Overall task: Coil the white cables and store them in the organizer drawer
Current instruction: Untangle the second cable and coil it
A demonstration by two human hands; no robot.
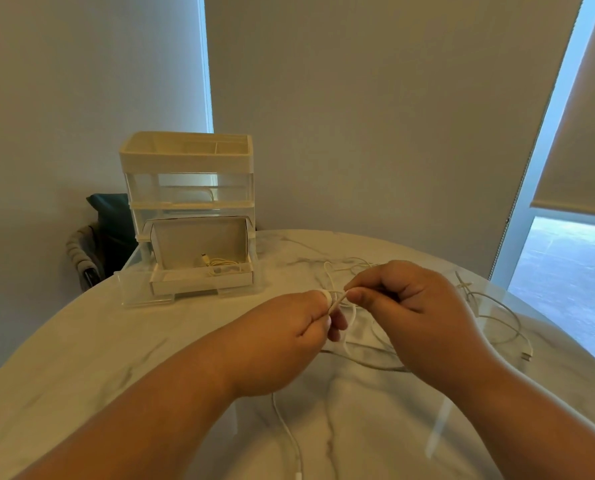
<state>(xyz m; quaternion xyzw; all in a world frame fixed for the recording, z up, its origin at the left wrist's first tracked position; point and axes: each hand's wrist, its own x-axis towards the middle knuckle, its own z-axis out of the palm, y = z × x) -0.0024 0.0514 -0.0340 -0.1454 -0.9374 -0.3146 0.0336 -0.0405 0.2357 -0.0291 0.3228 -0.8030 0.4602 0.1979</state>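
- White cable (291,441), free tail: it is seen lying on the desk (116,358), running from under the left hand to the near edge. Its long axis here is set near-to-far, and the small plug end is pointed toward the person.
- Left hand (289,337): the fingers are curled and the cable is pinched at the fingertips. A turn appears to be wrapped round one finger.
- Right hand (417,306): it is curled likewise, and the same cable is pinched just beside the left fingertips. Between the hands the short span is held roughly left-to-right, above the desk.
- Step in hand, as judged: a coil is being started. Even loops are best laid by anchoring the end in the left hand and feeding slack with the right. The tail should be drawn in without twist, and the loops kept small enough for the drawer.
- Loose cables (504,327): they are spread in wide curves on the desk to the right, one plug lying at the far right. Tangling with the held cable is a risk.
- Drawer (202,284): it is pulled out toward the person, and a coiled cable (220,263) is already stored inside, plug tilted upward.
- Organizer (188,157): it is set upright at the far edge of the desk.
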